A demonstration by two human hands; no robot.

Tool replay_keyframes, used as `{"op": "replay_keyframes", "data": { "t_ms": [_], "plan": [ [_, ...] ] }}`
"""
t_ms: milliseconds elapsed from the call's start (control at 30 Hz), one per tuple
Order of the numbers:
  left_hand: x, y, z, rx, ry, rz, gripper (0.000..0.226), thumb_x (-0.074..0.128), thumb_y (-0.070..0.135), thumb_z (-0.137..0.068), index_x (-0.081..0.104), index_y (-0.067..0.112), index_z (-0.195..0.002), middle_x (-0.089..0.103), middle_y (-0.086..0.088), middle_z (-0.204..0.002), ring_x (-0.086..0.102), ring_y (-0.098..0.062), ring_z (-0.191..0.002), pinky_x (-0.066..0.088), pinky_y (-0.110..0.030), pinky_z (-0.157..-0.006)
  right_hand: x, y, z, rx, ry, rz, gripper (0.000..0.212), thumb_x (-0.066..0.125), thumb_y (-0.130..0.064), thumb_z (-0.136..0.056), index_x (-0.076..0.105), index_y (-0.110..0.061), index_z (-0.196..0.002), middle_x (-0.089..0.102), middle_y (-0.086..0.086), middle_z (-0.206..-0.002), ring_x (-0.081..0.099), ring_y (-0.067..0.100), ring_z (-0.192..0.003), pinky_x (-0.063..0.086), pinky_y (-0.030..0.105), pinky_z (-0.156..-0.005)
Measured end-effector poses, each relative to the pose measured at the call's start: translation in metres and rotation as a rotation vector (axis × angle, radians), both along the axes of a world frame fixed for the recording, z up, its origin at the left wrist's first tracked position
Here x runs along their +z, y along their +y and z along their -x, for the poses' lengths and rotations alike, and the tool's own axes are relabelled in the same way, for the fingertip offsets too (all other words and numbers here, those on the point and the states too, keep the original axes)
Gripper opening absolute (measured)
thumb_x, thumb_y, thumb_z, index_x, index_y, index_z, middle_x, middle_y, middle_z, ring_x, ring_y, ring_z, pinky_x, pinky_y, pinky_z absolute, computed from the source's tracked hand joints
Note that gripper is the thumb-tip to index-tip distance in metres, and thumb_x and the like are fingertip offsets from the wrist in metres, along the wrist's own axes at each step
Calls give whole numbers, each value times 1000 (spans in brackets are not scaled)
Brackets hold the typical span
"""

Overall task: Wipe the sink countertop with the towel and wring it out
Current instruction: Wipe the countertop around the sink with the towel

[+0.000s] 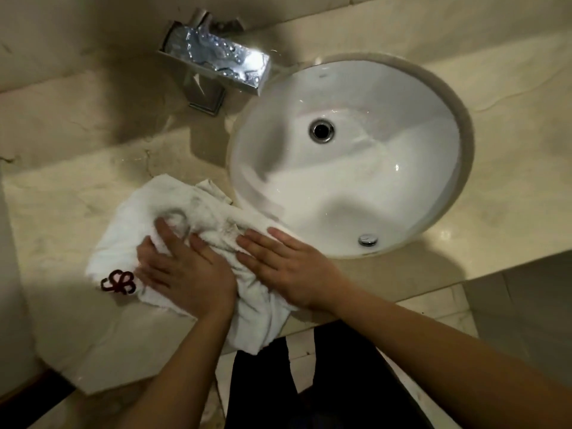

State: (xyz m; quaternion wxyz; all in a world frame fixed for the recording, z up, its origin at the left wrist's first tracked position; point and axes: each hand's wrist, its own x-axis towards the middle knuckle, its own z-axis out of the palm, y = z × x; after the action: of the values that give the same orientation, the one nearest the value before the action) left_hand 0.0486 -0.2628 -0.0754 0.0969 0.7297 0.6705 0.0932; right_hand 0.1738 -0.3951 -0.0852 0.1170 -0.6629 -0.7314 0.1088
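Beige marble with faint veins makes up the desk (62, 187), seen from above, and a low wall of the same stone rises behind it. A white oval sink (402, 181) is set into the desk on the right, with a round metal drain (322, 130) in its bottom and a small chrome knob (367, 239) on its near wall. A square chrome faucet (216, 57), beaded with drops, stands at the back left of the sink, and its flat spout reaches out over the rim.

The white towel (173, 209) lies crumpled on the desk just left of the sink. Its right edge reaches the sink's rim, and one end hangs over the front edge of the desk. A dark red logo (118, 281) shows on its near left corner.

Both grips lie on top of the towel, side by side and close together. The left grip (185, 270) is released, palm down, with its fingers spread and pressing into the bunched cloth just right of the logo. The right grip (291, 267) is also released, flat, with straight fingers laid together and pointing up and left across the towel, close to the sink's near left rim. Neither one grasps the cloth. Both forearms are bare.

Below the desk's front edge are pale floor (433, 308) tiles and dark trousers (309, 382).
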Motion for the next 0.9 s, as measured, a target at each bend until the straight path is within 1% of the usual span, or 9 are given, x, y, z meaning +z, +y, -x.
{"op": "replay_keyframes", "data": {
  "t_ms": [100, 200, 300, 400, 467, 567, 733, 833, 900],
  "plan": [
    [7, -8, 2, -58, -25, 58, 58, 44, 43, -106, 33, 22, -158, 36, -23, -156, 34, -46, -145, 19, -59, -122, 8, -8, 1, -95, -11, 29, 49, 45, -18, -105, 47, -9, -153, 33, 12, -167, 24, 30, -158, 22, 55, -125],
    [23, 21, 29, -188, -47, 92, 50, 50, 43, -100, 46, 26, -147, 38, -17, -150, 34, -43, -139, 21, -62, -115, 30, -1, 51, -418, 22, 106, 53, 52, -19, -98, 50, -7, -150, 31, 15, -168, 15, 33, -160, 16, 62, -125],
    [31, 72, 59, -543, -8, 16, 53, 49, 42, -98, 50, 16, -145, 36, -21, -153, 33, -42, -142, 22, -60, -117, 44, 13, 111, -732, 20, 227, 68, 43, -28, -97, 32, -7, -160, 11, 16, -173, 1, 33, -161, 12, 66, -125],
    [25, 98, 71, -829, 103, 56, 67, 41, 47, -101, 34, 14, -159, 26, -22, -166, 27, -42, -151, 22, -63, -121, 40, 20, 136, -885, 54, 269, 73, 39, -54, -105, 25, -14, -164, 15, 9, -173, 8, 27, -161, 9, 66, -125],
    [18, 86, 69, -796, 157, 40, 71, 35, 50, -101, 26, 15, -162, 26, -19, -168, 26, -40, -153, 24, -62, -119, 33, 18, 138, -908, 40, 245, 73, 39, -60, -104, 32, -16, -162, 22, 5, -172, 17, 24, -160, 17, 65, -124],
    [13, 52, 65, -694, 158, 27, 72, 37, 48, -101, 24, 12, -162, 29, -22, -166, 34, -43, -147, 29, -61, -111, 24, 1, 134, -908, 16, 189, 67, 44, -57, -105, 39, -18, -159, 27, 2, -170, 22, 21, -158, 28, 60, -122],
    [15, 3, 54, -679, 167, 73, 79, 46, 45, -98, 24, 6, -162, 27, -28, -165, 37, -47, -143, 31, -64, -108, 17, -52, 102, -841, -73, 128, 61, 47, -49, -107, 40, -17, -159, 29, 3, -170, 25, 22, -157, 33, 58, -120],
    [25, -26, 49, -776, 165, 187, 90, 44, 60, -91, 24, 9, -163, 18, -24, -169, 34, -45, -144, 35, -65, -106, 17, -91, 69, -770, -129, 155, 58, 44, -45, -108, 39, -17, -159, 29, 5, -169, 25, 24, -158, 29, 57, -123],
    [29, -31, 46, -943, 160, 200, 95, 43, 71, -86, 32, 16, -161, 22, -22, -168, 40, -42, -136, 44, -60, -100, 20, -121, 44, -762, -147, 229, 59, 35, -45, -110, 32, -19, -162, 24, 4, -171, 20, 24, -159, 26, 57, -124]
  ]
}}
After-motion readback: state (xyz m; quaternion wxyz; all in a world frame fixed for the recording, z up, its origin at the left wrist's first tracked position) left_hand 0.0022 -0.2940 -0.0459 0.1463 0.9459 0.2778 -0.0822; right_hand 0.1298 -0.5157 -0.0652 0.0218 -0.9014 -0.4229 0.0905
